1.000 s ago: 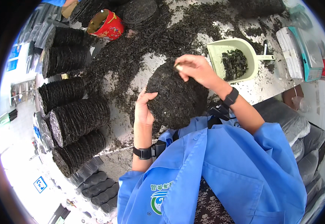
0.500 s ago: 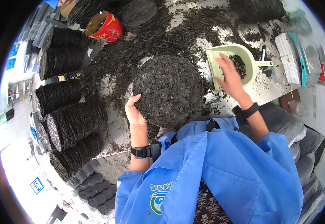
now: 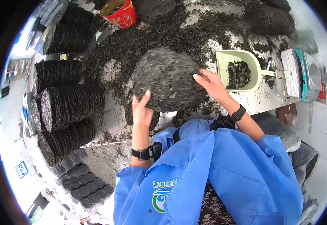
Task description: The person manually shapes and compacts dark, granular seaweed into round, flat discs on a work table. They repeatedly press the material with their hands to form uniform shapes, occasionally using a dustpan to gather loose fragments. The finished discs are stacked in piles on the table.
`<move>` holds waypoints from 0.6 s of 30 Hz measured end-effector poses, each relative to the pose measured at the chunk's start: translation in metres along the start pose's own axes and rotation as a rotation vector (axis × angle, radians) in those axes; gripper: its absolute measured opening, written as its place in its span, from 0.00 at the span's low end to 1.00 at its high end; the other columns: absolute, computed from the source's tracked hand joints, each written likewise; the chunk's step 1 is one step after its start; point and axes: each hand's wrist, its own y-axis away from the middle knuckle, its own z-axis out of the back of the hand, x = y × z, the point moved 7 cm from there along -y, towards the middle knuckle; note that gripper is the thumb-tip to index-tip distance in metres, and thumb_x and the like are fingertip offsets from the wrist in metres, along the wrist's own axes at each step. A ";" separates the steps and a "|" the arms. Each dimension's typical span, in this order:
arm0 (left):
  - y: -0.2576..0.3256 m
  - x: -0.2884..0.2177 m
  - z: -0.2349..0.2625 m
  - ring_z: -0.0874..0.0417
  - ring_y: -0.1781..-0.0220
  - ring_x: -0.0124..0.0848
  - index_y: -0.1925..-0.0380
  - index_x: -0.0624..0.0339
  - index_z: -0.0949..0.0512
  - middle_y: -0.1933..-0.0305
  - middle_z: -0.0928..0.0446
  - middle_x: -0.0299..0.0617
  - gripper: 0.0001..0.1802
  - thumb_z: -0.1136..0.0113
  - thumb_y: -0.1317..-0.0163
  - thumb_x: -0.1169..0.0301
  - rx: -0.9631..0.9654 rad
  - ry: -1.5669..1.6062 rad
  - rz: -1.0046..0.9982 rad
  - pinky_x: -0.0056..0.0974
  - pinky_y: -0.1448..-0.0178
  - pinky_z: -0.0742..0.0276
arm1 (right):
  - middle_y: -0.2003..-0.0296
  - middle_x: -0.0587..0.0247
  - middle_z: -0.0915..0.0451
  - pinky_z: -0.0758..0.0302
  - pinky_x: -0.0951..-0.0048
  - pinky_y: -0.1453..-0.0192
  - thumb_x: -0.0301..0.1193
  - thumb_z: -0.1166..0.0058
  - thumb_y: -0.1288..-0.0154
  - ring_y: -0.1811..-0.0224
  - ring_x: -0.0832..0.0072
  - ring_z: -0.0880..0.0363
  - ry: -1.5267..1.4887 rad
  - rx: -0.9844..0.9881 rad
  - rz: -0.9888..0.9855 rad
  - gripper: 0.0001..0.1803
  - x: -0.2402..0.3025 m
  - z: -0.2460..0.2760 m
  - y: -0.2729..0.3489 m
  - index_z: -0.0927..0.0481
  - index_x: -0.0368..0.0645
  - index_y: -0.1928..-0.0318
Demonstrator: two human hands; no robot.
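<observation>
My left hand (image 3: 142,111) and right hand (image 3: 212,86), part-curled, hold the dark disc (image 3: 167,80) by its rim near the desk's (image 3: 273,94) front edge. Likely light, crumbly; support opposite sides, don't squeeze.

The clearest print is on the blue jacket (image 3: 246,161): a short row of characters (image 3: 165,184), upside down in this view and partly hidden by a fold, with a round green, white and blue emblem (image 3: 159,199) below it and a tiny circled mark (image 3: 150,211) to its left. At the far left, a white square sign (image 3: 21,170) with a blue border bears dark blue marks too small to make out. The red bucket (image 3: 124,17) has yellowish and white print, illegible here. Faint marks on the dustpan handle (image 3: 269,73) are likewise unreadable.
</observation>
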 end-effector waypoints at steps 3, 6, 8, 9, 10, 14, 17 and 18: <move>0.013 -0.012 0.063 0.23 0.49 0.38 0.47 0.58 0.31 0.50 0.24 0.42 0.22 0.40 0.42 0.77 -0.124 0.028 0.030 0.45 0.45 0.26 | 0.66 0.66 0.22 0.26 0.80 0.61 0.34 0.48 0.33 0.63 0.82 0.24 0.066 0.045 0.064 0.18 -0.012 0.008 0.003 0.28 0.35 0.48; 0.028 -0.011 0.158 0.23 0.49 0.40 0.48 0.58 0.30 0.49 0.25 0.43 0.21 0.41 0.42 0.78 -0.172 0.077 0.061 0.47 0.45 0.26 | 0.61 0.61 0.21 0.25 0.78 0.56 0.29 0.50 0.33 0.61 0.78 0.20 0.098 0.018 -0.055 0.15 -0.032 0.036 0.011 0.28 0.34 0.49; 0.034 -0.004 0.211 0.24 0.47 0.38 0.46 0.57 0.31 0.49 0.25 0.41 0.22 0.41 0.42 0.77 -0.219 0.080 0.080 0.46 0.46 0.26 | 0.63 0.62 0.20 0.25 0.79 0.60 0.27 0.50 0.34 0.64 0.79 0.20 0.094 -0.009 -0.019 0.13 -0.057 0.055 0.014 0.27 0.35 0.51; 0.035 0.002 0.241 0.25 0.47 0.38 0.45 0.57 0.32 0.48 0.26 0.41 0.24 0.41 0.42 0.77 -0.255 0.037 0.100 0.46 0.46 0.27 | 0.64 0.62 0.20 0.26 0.79 0.62 0.27 0.50 0.34 0.66 0.80 0.20 0.202 -0.033 -0.021 0.12 -0.059 0.059 0.016 0.26 0.36 0.52; 0.035 0.004 0.248 0.26 0.46 0.39 0.43 0.56 0.33 0.46 0.27 0.42 0.25 0.41 0.42 0.77 -0.292 -0.007 0.120 0.47 0.46 0.28 | 0.66 0.62 0.19 0.26 0.78 0.64 0.27 0.50 0.35 0.68 0.80 0.20 0.312 -0.056 -0.024 0.11 -0.059 0.062 0.018 0.25 0.36 0.54; 0.033 -0.002 0.292 0.38 0.35 0.43 0.36 0.60 0.42 0.35 0.40 0.49 0.39 0.34 0.47 0.71 -0.732 -0.751 0.012 0.45 0.36 0.39 | 0.70 0.60 0.19 0.26 0.77 0.67 0.26 0.47 0.38 0.73 0.78 0.20 0.541 -0.131 0.040 0.08 -0.039 0.073 0.001 0.24 0.38 0.58; -0.003 -0.015 0.204 0.37 0.35 0.42 0.38 0.61 0.39 0.36 0.38 0.52 0.35 0.35 0.45 0.69 -0.491 -1.039 -0.228 0.44 0.36 0.37 | 0.72 0.59 0.20 0.26 0.73 0.68 0.26 0.47 0.40 0.74 0.71 0.21 0.605 -0.189 0.119 0.06 -0.027 0.085 -0.032 0.23 0.39 0.63; -0.012 -0.019 0.149 0.36 0.35 0.41 0.39 0.62 0.37 0.36 0.38 0.52 0.34 0.35 0.45 0.69 -0.409 -1.043 -0.217 0.43 0.37 0.35 | 0.72 0.59 0.20 0.26 0.73 0.68 0.27 0.47 0.40 0.75 0.69 0.21 0.617 -0.189 0.137 0.06 -0.027 0.087 -0.045 0.23 0.39 0.63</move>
